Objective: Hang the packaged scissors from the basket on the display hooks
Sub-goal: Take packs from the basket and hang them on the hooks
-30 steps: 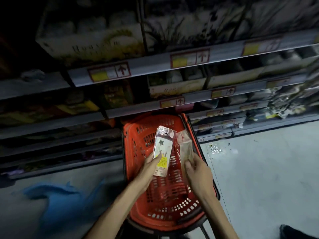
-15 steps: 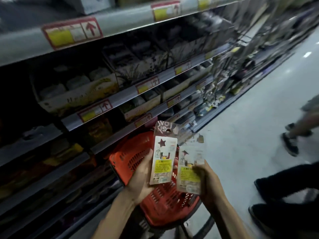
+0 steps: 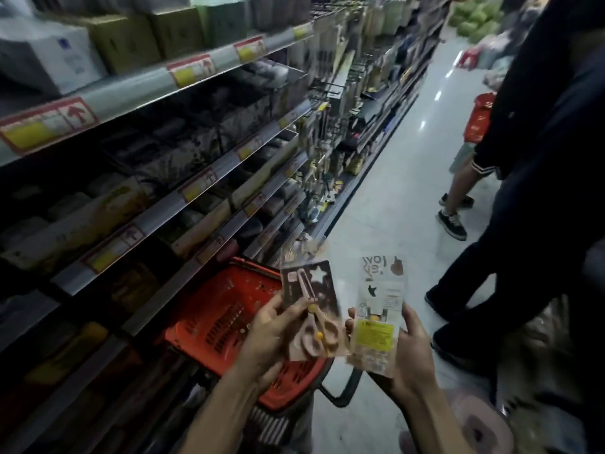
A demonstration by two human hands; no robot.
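Since half a second back, the pack in my left hand has turned over. It showed a yellow label then, and now its dark front card with the pink-handled scissors faces me. My view has also lifted along the aisle.

My left hand (image 3: 271,339) grips the left scissors pack (image 3: 311,290) at its lower half, thumb on the front and fingers curled behind. My right hand (image 3: 413,352) holds the right scissors pack (image 3: 379,319) by its lower end, fingers wrapped round it, yellow label toward me. Both packs stand nearly upright and close side by side; I cannot tell whether they touch. They hang above the right rim of the red basket (image 3: 212,322) and the pale floor (image 3: 393,198).

The basket sits below my hands, against the shelves (image 3: 147,83) on the left. Display hooks (image 3: 327,90) carrying goods show farther down the aisle, blurred. Two bystanders stand at the right, one in a dark shoe (image 3: 453,222).
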